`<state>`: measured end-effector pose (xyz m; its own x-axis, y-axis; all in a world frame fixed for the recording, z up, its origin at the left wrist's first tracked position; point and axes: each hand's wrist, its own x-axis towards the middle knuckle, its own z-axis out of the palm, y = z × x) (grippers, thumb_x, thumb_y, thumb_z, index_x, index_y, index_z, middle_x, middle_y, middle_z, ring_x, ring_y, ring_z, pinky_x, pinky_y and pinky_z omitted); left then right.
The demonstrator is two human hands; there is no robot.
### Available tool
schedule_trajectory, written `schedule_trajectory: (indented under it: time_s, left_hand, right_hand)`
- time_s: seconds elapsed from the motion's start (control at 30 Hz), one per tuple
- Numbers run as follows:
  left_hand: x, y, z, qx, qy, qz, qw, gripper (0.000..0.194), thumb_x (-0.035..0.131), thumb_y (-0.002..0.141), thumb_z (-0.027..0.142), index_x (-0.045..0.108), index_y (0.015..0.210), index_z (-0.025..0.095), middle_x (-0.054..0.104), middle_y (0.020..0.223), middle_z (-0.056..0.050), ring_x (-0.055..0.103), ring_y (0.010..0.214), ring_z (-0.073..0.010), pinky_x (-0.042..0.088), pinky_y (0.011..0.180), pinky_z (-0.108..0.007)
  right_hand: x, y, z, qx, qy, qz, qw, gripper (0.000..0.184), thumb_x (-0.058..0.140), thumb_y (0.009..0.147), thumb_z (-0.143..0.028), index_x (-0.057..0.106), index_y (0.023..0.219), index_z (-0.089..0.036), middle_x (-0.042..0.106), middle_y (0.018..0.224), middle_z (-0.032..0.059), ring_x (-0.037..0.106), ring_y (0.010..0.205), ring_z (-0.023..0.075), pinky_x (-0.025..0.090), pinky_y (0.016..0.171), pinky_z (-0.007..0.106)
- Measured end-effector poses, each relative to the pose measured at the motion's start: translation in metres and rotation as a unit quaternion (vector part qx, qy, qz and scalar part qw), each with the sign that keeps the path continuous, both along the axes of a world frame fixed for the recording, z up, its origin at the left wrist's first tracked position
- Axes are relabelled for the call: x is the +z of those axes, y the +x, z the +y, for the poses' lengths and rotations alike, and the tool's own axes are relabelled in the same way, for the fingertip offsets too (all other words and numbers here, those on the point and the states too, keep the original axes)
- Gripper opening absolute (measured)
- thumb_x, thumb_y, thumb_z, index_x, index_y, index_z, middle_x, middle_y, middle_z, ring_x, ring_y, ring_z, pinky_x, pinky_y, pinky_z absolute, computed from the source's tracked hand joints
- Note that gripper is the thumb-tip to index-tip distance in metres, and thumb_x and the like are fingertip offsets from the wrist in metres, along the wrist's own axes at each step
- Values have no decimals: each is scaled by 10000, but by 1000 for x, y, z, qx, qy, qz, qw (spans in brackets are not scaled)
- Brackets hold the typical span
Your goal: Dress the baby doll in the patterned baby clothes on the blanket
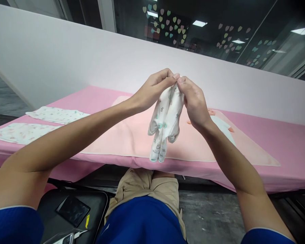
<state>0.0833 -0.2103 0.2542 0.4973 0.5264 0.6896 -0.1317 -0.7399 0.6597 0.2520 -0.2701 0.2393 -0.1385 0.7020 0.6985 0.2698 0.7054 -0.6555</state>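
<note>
A small white baby garment with a fine print and mint-green trim hangs in the air over the front of the table. My left hand pinches its top edge between thumb and fingers. Right beside it, my right hand grips the same top edge, the two thumbs almost touching. The cloth drops in folds, with two narrow tube-like ends at the bottom. Its upper edge is partly hidden by my fingers.
A peach mat lies on the pink tablecloth, with a printed figure at its right. Two folded printed cloths rest at the left. A black chair holding a dark phone stands below. A white partition rises behind.
</note>
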Motion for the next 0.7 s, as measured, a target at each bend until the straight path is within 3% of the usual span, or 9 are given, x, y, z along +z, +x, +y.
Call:
schedule_trajectory:
  time_s: [0.1, 0.2, 0.33, 0.47, 0.57, 0.63, 0.7]
  left_hand:
    - [5, -5, -2, -43, -7, -2, 999, 404, 645, 1086, 542, 543, 895, 201, 608, 879, -19, 667, 829, -145, 469, 727, -295]
    - [8, -8, 3, -22, -5, 14, 1000, 431, 747, 1011, 594, 564, 964, 206, 636, 900, -21, 710, 830, -168, 468, 705, -297]
    - [5, -9, 14, 14, -7, 17, 1000, 489, 723, 990, 680, 585, 1001, 211, 627, 926, -34, 760, 973, -250, 557, 776, -359]
    - [1, -6, 19, 5, -14, 12, 1000, 497, 708, 998, 687, 584, 1035, 208, 627, 957, -45, 760, 1078, -298, 614, 836, -425]
    - [2, -6, 20, -3, -18, 19, 1000, 490, 698, 1008, 679, 580, 1064, 206, 637, 995, -49, 757, 1118, -318, 622, 863, -460]
    - [6, -6, 21, -3, -17, 21, 1000, 487, 695, 1010, 678, 587, 1084, 208, 641, 1010, -47, 758, 1131, -326, 623, 868, -466]
    - [12, -5, 22, 10, -17, 23, 1000, 486, 707, 1002, 676, 600, 1090, 210, 648, 1018, -46, 763, 1128, -330, 619, 850, -447]
  right_hand:
    - [5, 4, -1, 12, -6, -10, 1000, 399, 493, 1151, -577, 609, 976, -238, 654, 1002, 21, 690, 1108, 220, 603, 1022, 398]
    - [6, 11, 0, 58, -36, -12, 998, 321, 643, 1076, -572, 616, 1090, -252, 694, 1101, 25, 692, 1146, 221, 596, 1029, 376]
    - [-5, 22, 1, 114, -134, -34, 984, 580, 877, 881, -620, 612, 1270, -281, 762, 1129, 23, 744, 1086, 239, 642, 950, 386]
    - [-21, 34, 7, 140, -203, -99, 964, 636, 931, 794, -652, 717, 1219, -230, 809, 1140, 76, 775, 1041, 286, 657, 897, 416]
    - [-29, 43, 17, 68, -146, -150, 975, 627, 944, 765, -653, 767, 1177, -215, 803, 1213, 96, 752, 1137, 326, 633, 988, 469]
    - [-31, 48, 24, -9, -71, -141, 987, 698, 985, 700, -641, 741, 1216, -238, 771, 1296, 94, 717, 1219, 337, 613, 1044, 491]
    - [-31, 50, 30, -39, -28, -104, 993, 821, 1018, 645, -620, 679, 1309, -275, 706, 1425, 95, 666, 1324, 338, 603, 1078, 493]
